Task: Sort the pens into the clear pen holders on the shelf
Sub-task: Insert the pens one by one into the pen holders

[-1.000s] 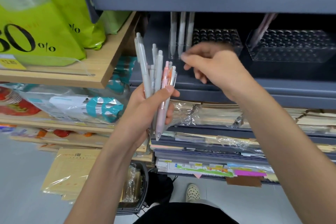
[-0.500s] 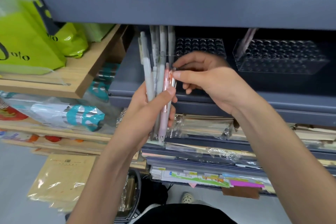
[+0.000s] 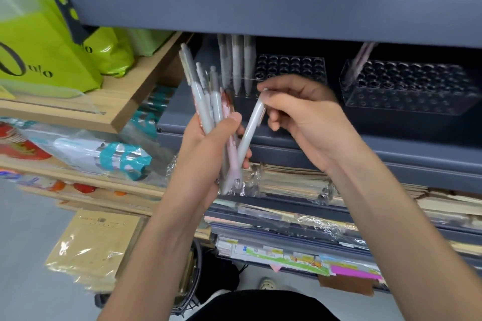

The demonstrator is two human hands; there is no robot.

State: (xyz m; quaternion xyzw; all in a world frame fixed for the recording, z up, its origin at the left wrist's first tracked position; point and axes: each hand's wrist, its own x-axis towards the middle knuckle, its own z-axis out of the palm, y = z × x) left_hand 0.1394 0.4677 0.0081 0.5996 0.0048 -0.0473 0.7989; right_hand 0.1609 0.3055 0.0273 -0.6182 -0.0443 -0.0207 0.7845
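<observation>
Left hand (image 3: 208, 148): my fingers clamped round pen bundle (image 3: 211, 109).
Right hand (image 3: 310, 122): my fingers pinching single pen (image 3: 251, 129), just beside bundle.

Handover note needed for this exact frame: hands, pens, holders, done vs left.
Left hand: grips a bunch of grey and pink pens, upright, in front of the shelf.
Right hand: pinches one grey pen by its top end. The pen is angled away from the bunch, lower end by the left fingers.
Left clear holder: about four standing grey pens at its left end.
Right clear holder: at least one pinkish pen leaning at its left end.
Done: those few placed.
Left: seat the grey pen, probably with the other greys, then sort the rest of the bunch.
</observation>
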